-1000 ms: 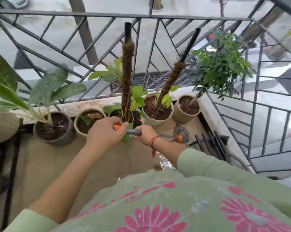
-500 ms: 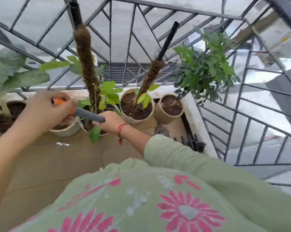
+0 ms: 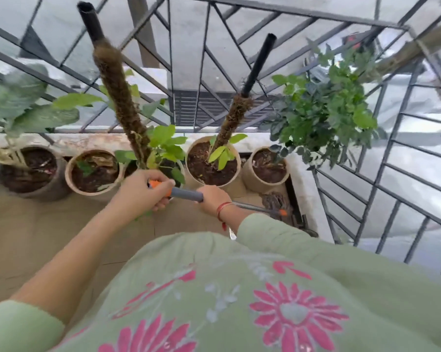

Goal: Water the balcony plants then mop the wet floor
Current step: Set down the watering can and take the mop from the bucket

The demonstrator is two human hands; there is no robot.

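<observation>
Both my hands hold a mop by its handle (image 3: 186, 195), a grey grip with an orange end and a thin metal shaft. My left hand (image 3: 140, 193) grips the orange top end. My right hand (image 3: 211, 200) grips the grey part lower down. The shaft runs down to the right to the dark stringy mop head (image 3: 275, 203), which lies on the tan tiled floor (image 3: 36, 237) in the right corner below the pots. Along the railing stands a row of potted plants: a grey pot (image 3: 27, 171), a beige pot (image 3: 93, 171), a moss-pole pot (image 3: 211, 161) and a bushy plant's pot (image 3: 267, 166).
A dark metal railing (image 3: 239, 62) closes the balcony ahead and on the right, above a low white ledge (image 3: 308, 189). Two moss poles (image 3: 117, 92) lean up towards me. A black rack-like object (image 3: 299, 219) lies beside the mop head.
My hands and the mop handle have swung back right and lower, towards the middle. The mop head now lies in the right corner with its orange collar showing.
</observation>
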